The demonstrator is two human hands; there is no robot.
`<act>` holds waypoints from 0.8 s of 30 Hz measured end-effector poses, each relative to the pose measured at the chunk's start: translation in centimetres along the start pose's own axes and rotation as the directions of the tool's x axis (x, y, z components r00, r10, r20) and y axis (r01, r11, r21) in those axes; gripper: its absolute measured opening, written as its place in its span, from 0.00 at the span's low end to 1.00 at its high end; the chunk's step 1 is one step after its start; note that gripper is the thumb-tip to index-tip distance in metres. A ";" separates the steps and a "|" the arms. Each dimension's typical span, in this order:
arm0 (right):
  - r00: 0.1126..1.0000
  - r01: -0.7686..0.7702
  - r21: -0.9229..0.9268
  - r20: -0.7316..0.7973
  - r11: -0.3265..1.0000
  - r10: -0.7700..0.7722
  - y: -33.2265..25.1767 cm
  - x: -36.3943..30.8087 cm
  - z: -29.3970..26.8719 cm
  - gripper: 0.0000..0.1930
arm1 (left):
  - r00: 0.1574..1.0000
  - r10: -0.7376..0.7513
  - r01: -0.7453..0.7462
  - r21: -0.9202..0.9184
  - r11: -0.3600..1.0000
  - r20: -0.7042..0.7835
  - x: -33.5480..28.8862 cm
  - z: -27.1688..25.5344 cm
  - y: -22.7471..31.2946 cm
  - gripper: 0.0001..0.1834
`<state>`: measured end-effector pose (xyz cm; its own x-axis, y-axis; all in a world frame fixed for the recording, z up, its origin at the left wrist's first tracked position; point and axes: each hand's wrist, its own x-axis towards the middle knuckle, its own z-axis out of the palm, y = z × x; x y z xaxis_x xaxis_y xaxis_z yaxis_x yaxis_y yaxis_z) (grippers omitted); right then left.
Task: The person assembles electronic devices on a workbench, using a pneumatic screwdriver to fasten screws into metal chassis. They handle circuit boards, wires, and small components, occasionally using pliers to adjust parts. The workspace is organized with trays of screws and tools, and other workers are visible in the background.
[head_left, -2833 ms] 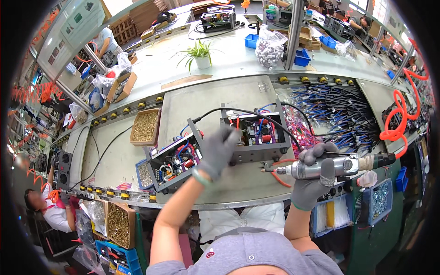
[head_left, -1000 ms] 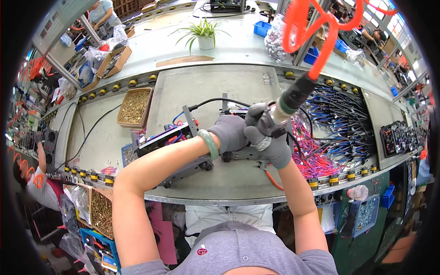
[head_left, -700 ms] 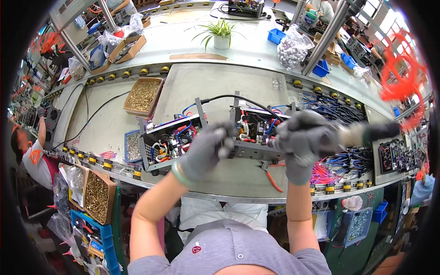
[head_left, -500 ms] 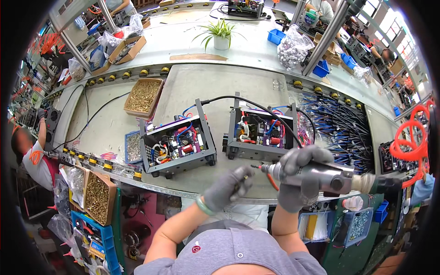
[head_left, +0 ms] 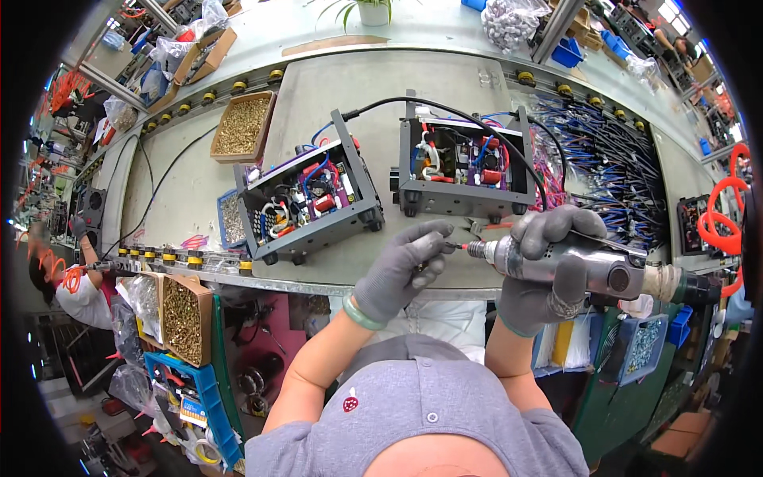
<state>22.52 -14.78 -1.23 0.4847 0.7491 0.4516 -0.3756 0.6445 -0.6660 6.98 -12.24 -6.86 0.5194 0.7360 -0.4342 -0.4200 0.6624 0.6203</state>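
Right hand [head_left: 548,266], grey-gloved, wrapped shut around body of silver pneumatic screwdriver [head_left: 576,266]; tool held level, bit pointing toward person's left, above near edge of workbench [head_left: 199,179]. Left hand [head_left: 401,266], also grey-gloved, fingertips [head_left: 441,238] pinched together at bit tip; looks like a small screw held there, too small to confirm. Both hands just in front of right-hand open chassis [head_left: 465,171], not touching it. That chassis: black metal frame, circuit board with red and blue wiring showing, black cable [head_left: 445,107] arching from its top across toward left-hand open chassis [head_left: 306,195]. Left-hand chassis turned at an angle, well apart from both hands. Small blue tray of screws [head_left: 230,219] just beside its left side; cardboard box of brass screws [head_left: 242,126] further back. Bundle of blue wires [head_left: 612,163] on bench right of right-hand chassis. Coiled orange air hose [head_left: 719,219] at far right, behind tool's rear end.
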 end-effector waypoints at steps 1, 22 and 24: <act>1.000 0.027 -0.004 -0.014 1.000 -0.027 0.1 0.0 0.3 0.25 | 0.996 0.004 0.000 -0.043 0.999 0.089 0.1 -0.8 -0.5 0.18; 1.000 0.008 0.028 0.009 1.000 -0.008 1.3 -0.7 0.2 0.26 | 0.971 0.025 0.044 -0.283 0.958 0.236 0.9 -1.9 -2.5 0.19; 0.994 0.021 0.125 0.104 0.992 -0.034 1.9 -0.3 -0.4 0.27 | 0.970 0.034 0.045 -0.314 0.948 0.242 1.5 -2.2 -2.8 0.19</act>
<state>21.94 -13.88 -2.85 0.4120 0.7388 0.5333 -0.4614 0.6738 -0.5771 7.33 -12.67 -10.66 0.6694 0.7023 -0.2424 -0.6082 0.7054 0.3640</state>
